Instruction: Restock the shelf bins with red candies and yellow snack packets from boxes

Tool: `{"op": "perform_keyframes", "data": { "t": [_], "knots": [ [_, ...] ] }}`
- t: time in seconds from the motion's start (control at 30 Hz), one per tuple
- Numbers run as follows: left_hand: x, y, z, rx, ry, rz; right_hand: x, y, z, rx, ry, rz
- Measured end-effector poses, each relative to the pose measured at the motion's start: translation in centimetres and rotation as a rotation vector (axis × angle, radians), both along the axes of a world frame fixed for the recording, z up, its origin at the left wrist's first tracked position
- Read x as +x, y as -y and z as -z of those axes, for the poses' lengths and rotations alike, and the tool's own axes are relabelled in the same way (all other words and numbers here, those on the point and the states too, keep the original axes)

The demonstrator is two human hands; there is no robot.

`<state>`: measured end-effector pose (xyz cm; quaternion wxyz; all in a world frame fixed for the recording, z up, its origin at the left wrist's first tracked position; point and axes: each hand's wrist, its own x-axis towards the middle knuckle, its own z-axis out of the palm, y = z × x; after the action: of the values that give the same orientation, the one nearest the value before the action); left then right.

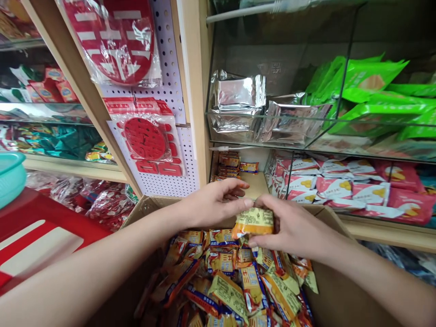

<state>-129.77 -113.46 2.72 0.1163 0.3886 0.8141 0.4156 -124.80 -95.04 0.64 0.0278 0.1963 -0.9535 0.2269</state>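
Note:
My right hand point(282, 222) grips a yellow and orange snack packet point(255, 221) between thumb and fingers, its printed back facing up. Just left of the packet is my left hand point(218, 202), fingers apart and slightly curled, with its thumb by the packet's upper left edge; nothing is seen in its grasp. Both hands are over a cardboard box point(335, 220) filled with similar wrapped packets point(252, 284). Behind the hands, a low shelf compartment point(257, 184) holds a few small stacked orange packets point(229, 165) at its left side.
Glass-fronted bins above hold silver packets point(238, 93) and green packets point(374, 106). Pink and white packets point(334, 186) fill the bin at right. Red decorations point(145, 138) hang on a pegboard. A red box point(51, 240) and a teal basket point(10, 177) stand at left.

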Motion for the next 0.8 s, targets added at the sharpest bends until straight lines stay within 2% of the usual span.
{"op": "perform_keyframes", "data": {
  "t": [0.1, 0.2, 0.37, 0.43, 0.5, 0.63, 0.7, 0.8],
  "knots": [
    [0.4, -0.2, 0.1, -0.022, -0.05, 0.039, 0.2, 0.0, -0.2, -0.081, -0.126, 0.081],
    [0.3, -0.4, 0.3, 0.006, -0.024, 0.009, 0.0, -0.3, 0.1, -0.199, -0.095, 0.147],
    [-0.1, -0.8, 0.5, 0.186, 0.196, -0.074, -0.7, -1.2, 0.1, -0.558, 0.086, 0.021],
    [-0.1, -1.0, 0.5, 0.28, 0.309, -0.094, -0.8, -1.3, 0.0, -0.633, 0.089, 0.013],
    [0.0, -1.1, 0.4, 0.388, 0.359, -0.133, -0.8, -1.3, -0.1, -0.642, -0.001, 0.065],
    [0.6, -1.5, 0.0, 0.524, 0.486, -0.222, -0.4, -1.1, 0.4, -0.577, -0.349, 0.197],
    [1.1, -1.6, -0.1, 0.54, 0.628, -0.181, -0.1, -1.0, 0.7, -0.493, -0.458, 0.147],
    [1.6, -1.6, -0.2, 0.593, 0.748, -0.132, 0.1, -1.1, 0.7, -0.307, -0.561, -0.003]
  ]
}}
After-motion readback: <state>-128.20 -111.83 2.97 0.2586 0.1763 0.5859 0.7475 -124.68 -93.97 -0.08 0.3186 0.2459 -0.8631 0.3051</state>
